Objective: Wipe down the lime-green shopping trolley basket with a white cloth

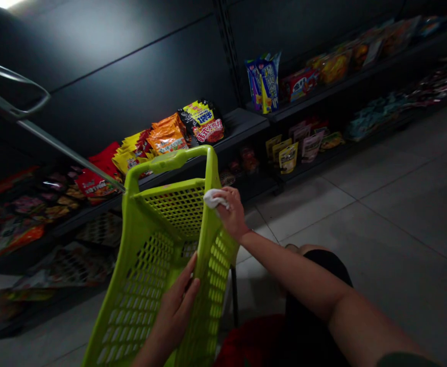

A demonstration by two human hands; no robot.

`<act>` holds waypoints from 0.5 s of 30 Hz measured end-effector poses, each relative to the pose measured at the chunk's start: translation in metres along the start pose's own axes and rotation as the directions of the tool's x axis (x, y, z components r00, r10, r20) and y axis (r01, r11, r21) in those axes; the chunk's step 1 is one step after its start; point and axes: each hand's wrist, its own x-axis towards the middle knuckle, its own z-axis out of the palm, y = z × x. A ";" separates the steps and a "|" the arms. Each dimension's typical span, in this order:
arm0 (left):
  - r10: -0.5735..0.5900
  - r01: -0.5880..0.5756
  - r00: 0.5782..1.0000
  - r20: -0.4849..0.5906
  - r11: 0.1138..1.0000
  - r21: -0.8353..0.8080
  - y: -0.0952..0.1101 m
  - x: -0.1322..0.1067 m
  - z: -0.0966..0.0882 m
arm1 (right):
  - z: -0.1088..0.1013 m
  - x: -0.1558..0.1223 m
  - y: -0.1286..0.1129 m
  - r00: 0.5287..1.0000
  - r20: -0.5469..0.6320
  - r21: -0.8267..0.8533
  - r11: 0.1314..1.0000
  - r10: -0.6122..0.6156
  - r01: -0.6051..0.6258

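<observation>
L hand (175, 311) on lime basket (147, 280), R hand (233, 214) w/ cloth (216, 199).

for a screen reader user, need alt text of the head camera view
A person's right hand holds a white cloth against the upper edge of a lime-green perforated plastic shopping basket, while the left hand holds its side wall. Behind are dark store shelves of snack packets, above a grey tiled floor.
</observation>
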 end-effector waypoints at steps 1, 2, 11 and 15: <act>0.001 -0.001 1.000 0.019 1.000 0.009 -0.002 -0.002 -0.005 | 0.000 0.007 0.010 0.999 -0.047 -0.027 1.000 0.013 -0.015; 0.002 -0.003 0.999 0.037 1.000 0.018 -0.003 -0.004 -0.010 | -0.002 0.010 0.019 0.998 -0.056 -0.049 0.998 0.023 -0.026; -0.065 0.044 0.986 0.154 0.990 0.135 0.018 0.038 -0.032 | -0.023 -0.035 0.064 0.878 -0.079 -0.055 0.877 0.472 -0.477; 0.061 -0.072 0.997 0.051 0.963 0.259 0.042 0.072 -0.005 | -0.005 0.026 0.022 0.974 -0.076 -0.046 0.975 0.214 -0.218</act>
